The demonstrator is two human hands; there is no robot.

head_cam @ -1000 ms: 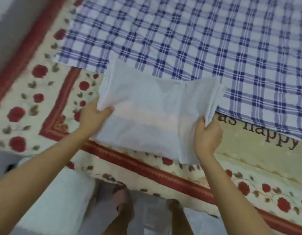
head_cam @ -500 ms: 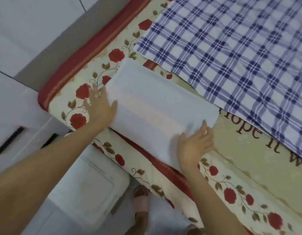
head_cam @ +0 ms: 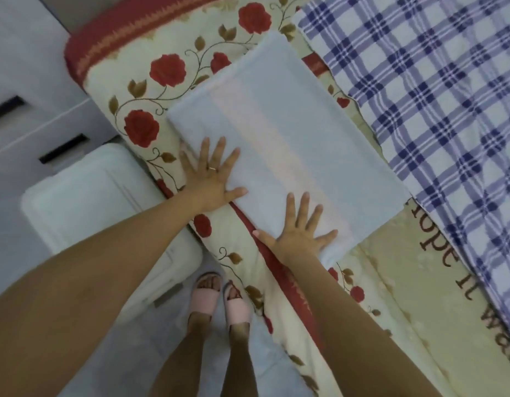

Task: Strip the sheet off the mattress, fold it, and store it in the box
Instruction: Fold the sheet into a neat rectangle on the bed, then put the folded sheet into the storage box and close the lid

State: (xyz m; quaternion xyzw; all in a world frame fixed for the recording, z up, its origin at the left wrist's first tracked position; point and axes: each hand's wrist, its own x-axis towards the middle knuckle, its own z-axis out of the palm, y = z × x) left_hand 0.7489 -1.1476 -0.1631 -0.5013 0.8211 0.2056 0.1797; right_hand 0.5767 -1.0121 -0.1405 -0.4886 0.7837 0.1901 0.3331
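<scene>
The folded white sheet [head_cam: 288,133] lies as a flat rectangle on the mattress [head_cam: 173,47], which has a cream cover with red roses and a red border. My left hand [head_cam: 212,176] presses flat on the sheet's near left edge, fingers spread, a ring on one finger. My right hand [head_cam: 301,226] presses flat on the sheet's near right corner, fingers spread. A white plastic box [head_cam: 99,202] with its lid on stands on the floor beside the mattress, just left of my left arm.
A blue and white checked cloth [head_cam: 437,104] covers the mattress to the right of the sheet. White drawers [head_cam: 33,116] with dark handles stand at the left. My feet in pink sandals [head_cam: 219,299] stand on the pale floor against the mattress side.
A second ago both hands gripped the sheet's edges in the air. The sheet now lies on the mattress and both hands have opened flat on it.
</scene>
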